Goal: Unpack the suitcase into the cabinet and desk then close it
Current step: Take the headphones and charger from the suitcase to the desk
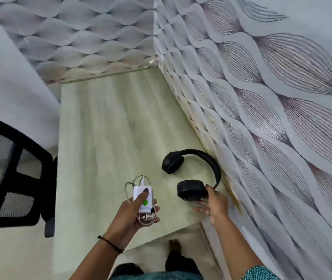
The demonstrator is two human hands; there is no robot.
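Black over-ear headphones [193, 172] lie flat on the pale wooden desk [108, 126], close to the right wall. My right hand [214, 203] rests at the near ear cup, fingers spread, fingertips touching its edge. My left hand [135, 211] hovers over the desk's near part and grips a white charger [143, 197] with a green sticker and its coiled white cable. The suitcase and the cabinet are out of view.
A black mesh office chair [13, 174] stands to the left of the desk. Walls with a leaf-pattern covering [282, 98] close the desk at the back and right. My feet [176, 257] show on the floor below the desk's front edge.
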